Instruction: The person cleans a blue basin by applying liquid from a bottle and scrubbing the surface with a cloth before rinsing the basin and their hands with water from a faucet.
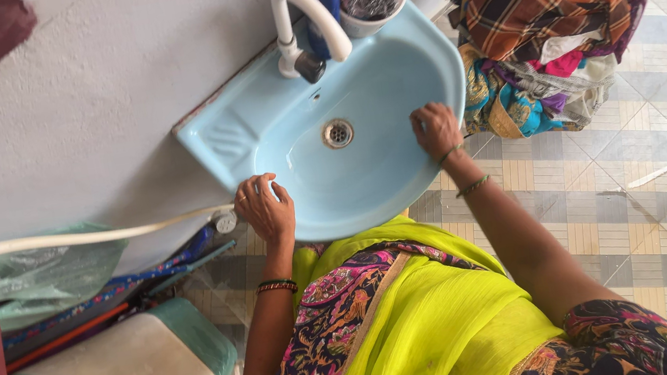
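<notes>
Head view: left hand [266, 209] and right hand [437, 128] rest on opposite rims of the pale blue wash basin [391, 98], fixed to the grey wall [88, 101]. Each grip is loosely curled over the rim edge and encloses nothing else. The basin is likely rigid, heavy, slick glazed ceramic; hold at the rim. Its long axis runs along the wall; the white tap [306, 13] points over the drain [337, 132].
</notes>
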